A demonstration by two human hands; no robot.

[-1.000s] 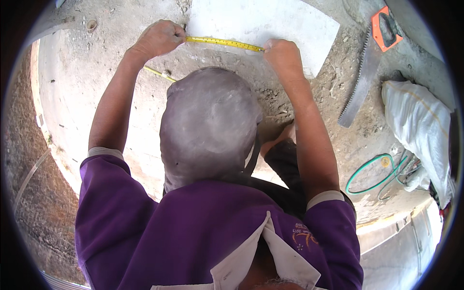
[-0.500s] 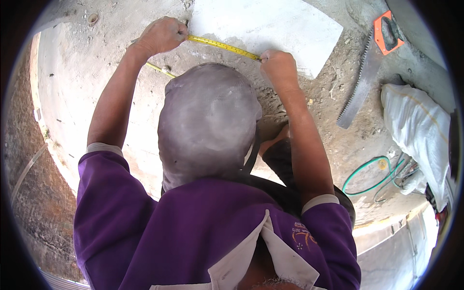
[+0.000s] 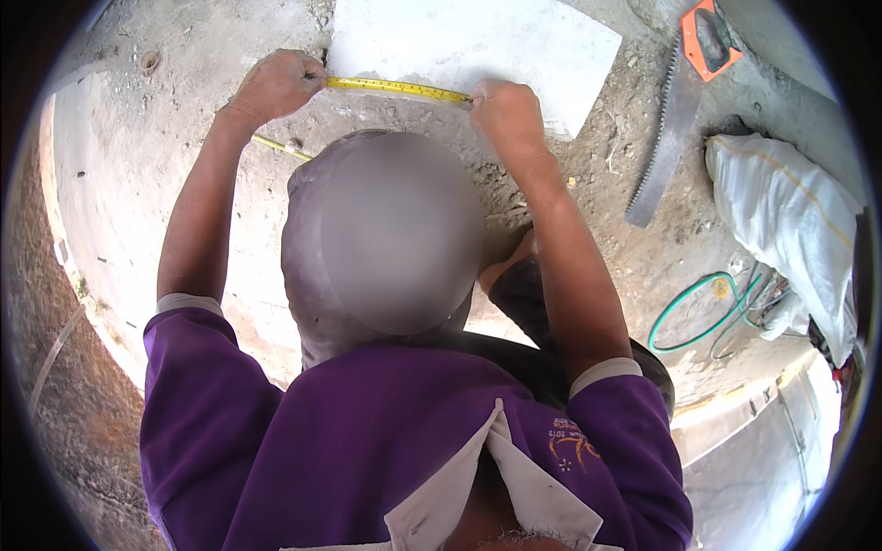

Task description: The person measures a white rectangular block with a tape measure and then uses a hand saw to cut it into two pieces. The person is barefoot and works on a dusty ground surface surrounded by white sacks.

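Note:
A yellow tape measure (image 3: 400,88) is stretched between my two hands along the near side of a white flat sheet (image 3: 487,46) on the dusty ground. At the sheet's near left corner, my left hand (image 3: 280,87) is closed on the tape. More of the yellow strip shows below that wrist. Towards the middle of the sheet's near edge, my right hand (image 3: 508,119) pinches the other end of the stretch. The tape's case cannot be made out.
A handsaw (image 3: 675,119) with an orange handle lies right of the sheet. Beyond it are a white woven sack (image 3: 781,193) and a looped green hose (image 3: 654,321). A rounded grey cloth-covered shape (image 3: 395,239), apparently my knee, fills the middle, beside a bare foot (image 3: 511,262).
The whole view has shifted, so the ground and sheet sit farther left and higher. Against the sheet, my left hand has come slightly nearer me. Both hands keep hold of the tape.

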